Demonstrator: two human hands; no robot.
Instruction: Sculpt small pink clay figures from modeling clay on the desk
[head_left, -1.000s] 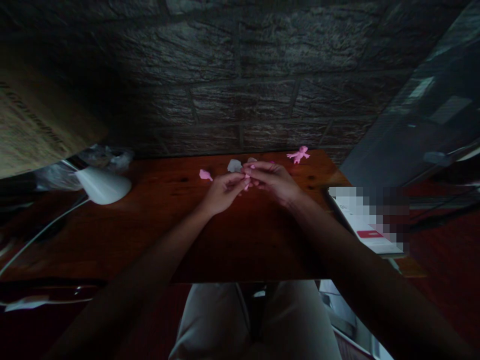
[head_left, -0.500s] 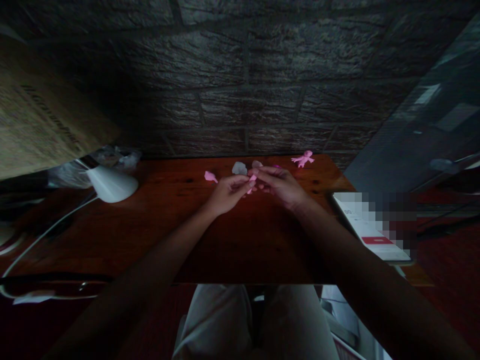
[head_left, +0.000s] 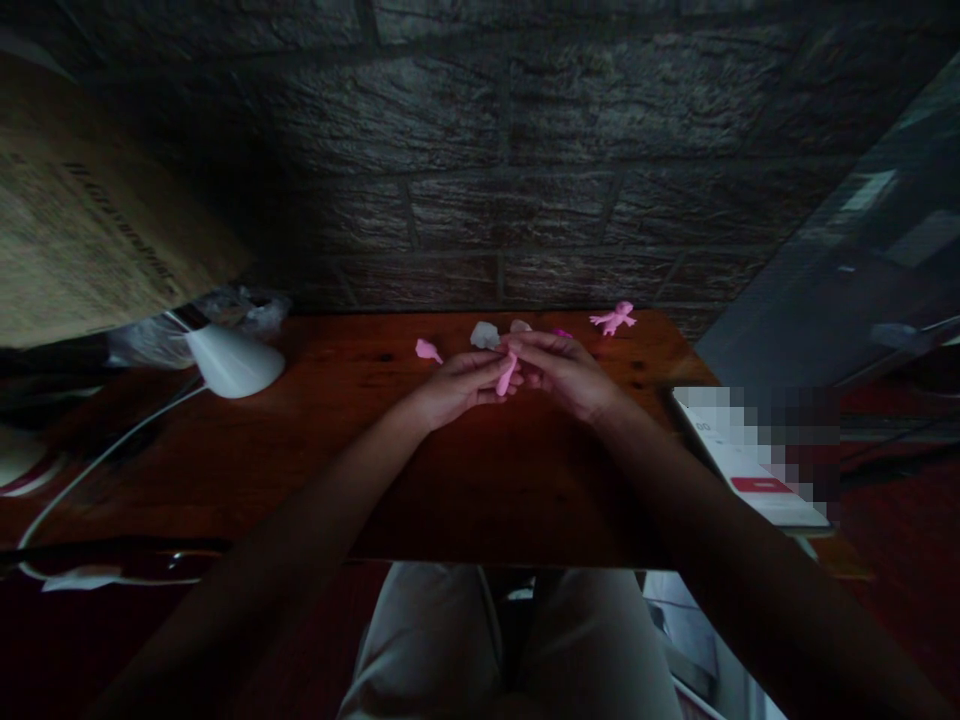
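Note:
Between the fingertips of both hands is a small pink piece of modelling clay (head_left: 507, 374), long and narrow with a thicker rounded lower end. My left hand (head_left: 463, 386) pinches it from the left, thumb on top. From the right, my right hand (head_left: 561, 368) closes thumb and fingers on its upper end. Left of the hands lies a loose pink lump (head_left: 428, 350) with a thin tail. Just behind them are a whitish flat lump (head_left: 485, 335) and a pale pink one (head_left: 520, 326). A magenta bit (head_left: 561, 333) shows partly behind my right hand.
A pink clay figure (head_left: 613, 318) with spread limbs is at the table's back right. A white cone-shaped object (head_left: 234, 360) with a cable stands left, under a brown paper bag (head_left: 97, 220). A white printed box or booklet (head_left: 750, 470) lies right. A stone-patterned wall (head_left: 450, 200) rises behind.
The pink piece has turned in my fingers, and its long rounded lower end now shows more plainly. Both hands stay together; the whole view has shifted slightly.

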